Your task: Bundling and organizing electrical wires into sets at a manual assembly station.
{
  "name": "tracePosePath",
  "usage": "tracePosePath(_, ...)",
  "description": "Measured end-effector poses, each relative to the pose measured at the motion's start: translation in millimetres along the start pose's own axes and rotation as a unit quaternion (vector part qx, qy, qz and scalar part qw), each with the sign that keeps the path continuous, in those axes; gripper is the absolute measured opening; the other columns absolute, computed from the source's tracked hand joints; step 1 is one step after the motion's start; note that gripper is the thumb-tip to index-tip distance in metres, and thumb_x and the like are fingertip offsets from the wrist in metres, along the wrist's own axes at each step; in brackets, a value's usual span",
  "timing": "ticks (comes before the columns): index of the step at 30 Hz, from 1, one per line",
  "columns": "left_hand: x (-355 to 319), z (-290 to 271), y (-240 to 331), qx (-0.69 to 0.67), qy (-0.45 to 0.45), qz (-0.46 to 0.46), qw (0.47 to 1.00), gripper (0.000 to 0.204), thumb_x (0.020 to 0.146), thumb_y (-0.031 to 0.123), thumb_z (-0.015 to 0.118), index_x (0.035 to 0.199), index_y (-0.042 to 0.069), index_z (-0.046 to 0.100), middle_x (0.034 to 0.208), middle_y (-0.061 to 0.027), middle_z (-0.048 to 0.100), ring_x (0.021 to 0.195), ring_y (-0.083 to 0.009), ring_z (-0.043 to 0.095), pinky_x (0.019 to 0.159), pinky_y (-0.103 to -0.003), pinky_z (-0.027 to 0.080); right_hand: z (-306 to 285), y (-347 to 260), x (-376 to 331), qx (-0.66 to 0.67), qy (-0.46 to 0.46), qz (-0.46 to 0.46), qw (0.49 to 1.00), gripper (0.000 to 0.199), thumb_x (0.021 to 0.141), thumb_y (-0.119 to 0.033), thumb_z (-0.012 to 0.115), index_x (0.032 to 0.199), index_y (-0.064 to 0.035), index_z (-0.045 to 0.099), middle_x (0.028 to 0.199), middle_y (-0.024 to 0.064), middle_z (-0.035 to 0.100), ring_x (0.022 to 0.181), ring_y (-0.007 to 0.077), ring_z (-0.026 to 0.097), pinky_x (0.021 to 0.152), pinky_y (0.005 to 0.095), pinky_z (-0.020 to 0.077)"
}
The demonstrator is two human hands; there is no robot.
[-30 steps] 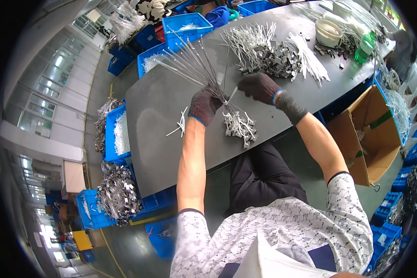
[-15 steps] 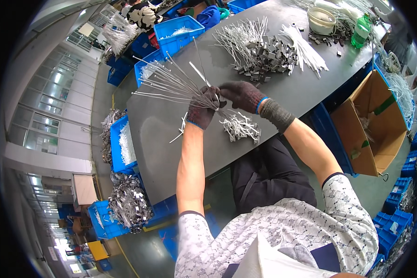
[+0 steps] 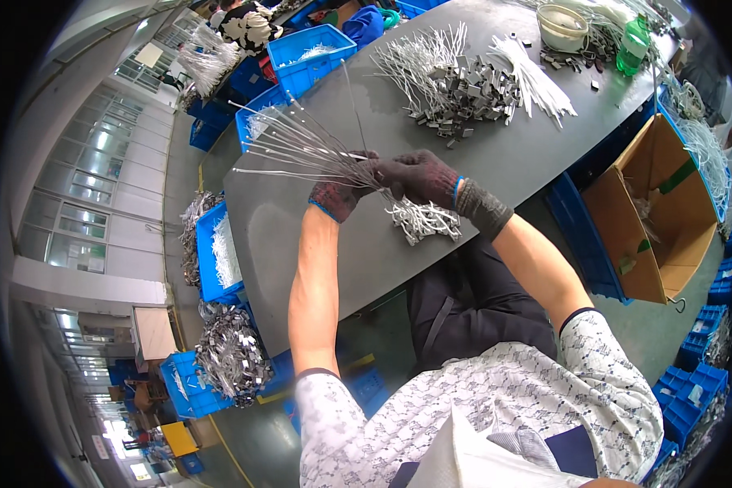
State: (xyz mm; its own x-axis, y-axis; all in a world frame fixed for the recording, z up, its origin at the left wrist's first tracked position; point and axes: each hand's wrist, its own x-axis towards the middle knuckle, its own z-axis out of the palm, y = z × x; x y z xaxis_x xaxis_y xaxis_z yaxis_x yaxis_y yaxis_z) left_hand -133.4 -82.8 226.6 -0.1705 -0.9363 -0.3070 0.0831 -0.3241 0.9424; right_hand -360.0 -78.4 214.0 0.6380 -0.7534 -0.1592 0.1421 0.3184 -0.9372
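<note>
My left hand (image 3: 339,195) and right hand (image 3: 419,176) both clench a fanned bundle of thin metal rods (image 3: 301,146), frame centre, over the grey table (image 3: 317,244); small white pile (image 3: 421,220) just below.

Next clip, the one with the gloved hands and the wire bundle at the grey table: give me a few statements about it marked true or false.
1. The left hand grips a fanned bundle of thin wires. True.
2. Both hands are bare. False: both wear dark knit gloves.
3. The right hand meets the left at the base of the bundle. True.
4. The cardboard box stands on the table. False: it sits beside the table, to the person's right.
5. A small white pile lies under the hands. True.
</note>
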Motion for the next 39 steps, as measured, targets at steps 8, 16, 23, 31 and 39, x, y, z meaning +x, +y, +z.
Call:
tracePosePath(8, -9, 19, -5, 0.543, 0.114, 0.366, 0.747, 0.015, 0.091, 0.018, 0.066, 0.093, 0.004, 0.071, 0.087, -0.0178, 0.070, 0.083, -0.0378, 0.068, 0.074, -0.045, 0.053, -16, 39, 29, -0.145, -0.062, -0.206, 0.966, 0.048, 0.086, 0.005, 0.056, 0.132, -0.0081, 0.062, 0.090, 0.0014, 0.063, 0.063, 0.0095, 0.055, 0.057, 0.0262, 0.0459)
tracePosePath(16, -17, 12, -43, 0.607, 0.234, 0.368, 0.665, 0.023, 0.095, 0.026, 0.068, 0.089, 0.004, 0.070, 0.084, -0.0179, 0.069, 0.081, -0.0347, 0.068, 0.072, -0.045, 0.053, 4, 29, 23, -0.107, 0.102, -0.099, 0.984, 0.025, 0.094, -0.024, 0.063, 0.106, -0.0052, 0.073, 0.079, 0.0076, 0.068, 0.068, 0.0169, 0.063, 0.064, 0.0333, 0.0513)
tracePosePath(23, -30, 25, -81, -0.163, 0.144, 0.219, 0.951, 0.039, 0.103, 0.036, 0.061, 0.077, 0.008, 0.054, 0.072, -0.0083, 0.058, 0.075, -0.0238, 0.064, 0.076, -0.042, 0.060, -31, 59, 19, -0.330, 0.247, -0.232, 0.881, 0.024, 0.088, -0.022, 0.062, 0.097, -0.0010, 0.071, 0.082, 0.0173, 0.068, 0.079, 0.0281, 0.068, 0.076, 0.0377, 0.0536)
tracePosePath(31, -8, 12, -41, -0.291, 0.075, 0.060, 0.952, 0.038, 0.106, 0.041, 0.052, 0.085, 0.009, 0.055, 0.078, -0.0073, 0.057, 0.090, -0.0258, 0.066, 0.097, -0.048, 0.054, -39, 41, 23, -0.358, 0.167, -0.140, 0.908, 0.027, 0.089, -0.030, 0.063, 0.101, -0.0083, 0.074, 0.095, 0.0192, 0.071, 0.089, 0.0400, 0.068, 0.083, 0.0468, 0.0540)
tracePosePath(39, 16, 4, -26, 0.197, -0.075, 0.200, 0.957, 0.019, 0.095, 0.020, 0.070, 0.106, 0.005, 0.068, 0.096, -0.0082, 0.071, 0.088, -0.0223, 0.070, 0.077, -0.035, 0.059, -17, -5, 36, -0.431, 0.167, -0.396, 0.793, 0.016, 0.093, -0.019, 0.063, 0.102, -0.0096, 0.072, 0.091, 0.0130, 0.072, 0.079, 0.0309, 0.071, 0.073, 0.0399, 0.0572)
